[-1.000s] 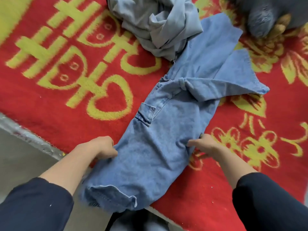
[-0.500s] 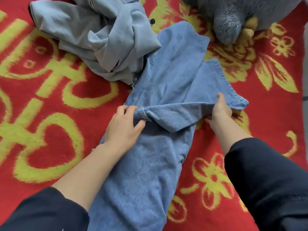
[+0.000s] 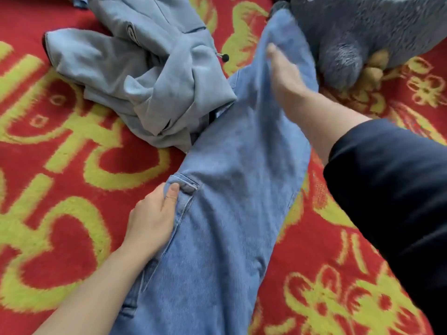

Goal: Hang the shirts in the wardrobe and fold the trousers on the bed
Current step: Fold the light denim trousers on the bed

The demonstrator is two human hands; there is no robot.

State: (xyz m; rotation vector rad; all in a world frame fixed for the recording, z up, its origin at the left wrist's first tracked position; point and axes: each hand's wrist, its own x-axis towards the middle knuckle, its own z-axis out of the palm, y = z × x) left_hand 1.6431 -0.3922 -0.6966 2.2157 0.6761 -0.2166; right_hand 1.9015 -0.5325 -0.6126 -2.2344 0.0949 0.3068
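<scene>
The blue trousers (image 3: pixel 229 189) lay long on the red and yellow bed cover (image 3: pixel 60 165). They ran from under the fingers (image 3: pixel 272 52) of our right hand (image 3: pixel 285 76) down past the fingers of our left hand (image 3: pixel 150 218) and out of the picture below. Our left thumb was on top of the denim beside a pocket corner and the other fingers were tucked under the edge, so this hand pinched the left side of the trousers. Our right fingers were stretched out and close together, flat on the far leg; they were blurred. A crumpled pale blue garment (image 3: pixel 145 81) lay between the two hands, to the left of the right fingers, and touched the trousers. A grey plush toy (image 3: pixel 362 32) sat just to the right of the right fingers.
</scene>
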